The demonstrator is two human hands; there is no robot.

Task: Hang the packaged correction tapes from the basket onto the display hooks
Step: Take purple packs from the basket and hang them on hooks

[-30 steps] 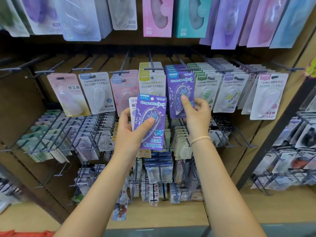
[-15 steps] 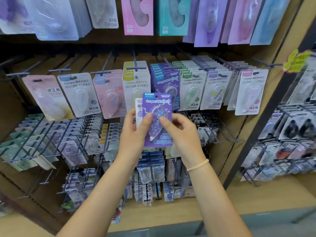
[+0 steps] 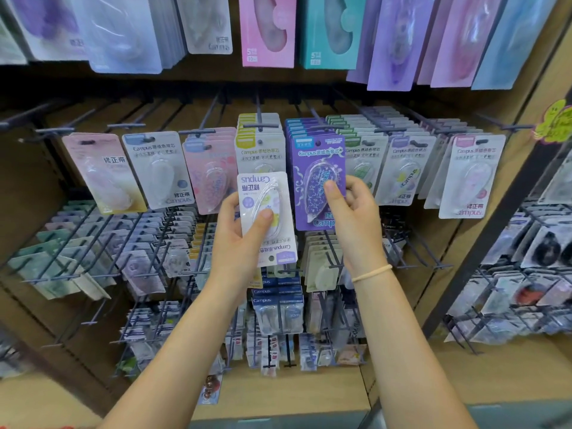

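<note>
**Purple pack at its hook, white pack waiting**

The purple pack (image 3: 318,181) is pinched at its lower edge by the right hand (image 3: 349,212), thumb on the clear blister, fingers behind. It is held upright against the front of the purple row (image 3: 297,126), with its top at the hook (image 3: 312,120). Whether the hanging hole is already over the hook tip cannot be told.

Just left, the left hand (image 3: 238,233) grips a white pack (image 3: 267,218), thumb across its blister. This pack is upside down, its hanging hole at the bottom, so it will probably need turning before it goes up.

Beyond, the middle rail is well stocked: pink packs (image 3: 102,171) at far left, then white, pink-patterned, yellow-topped, green and more white to the right, several deep. Fuller rows hang above and below. Some hooks at far left (image 3: 31,116) look bare.

The basket is out of view, so how many packs remain is unknown. Judging by this, one pack is nearly hung and at least one more is left.
</note>
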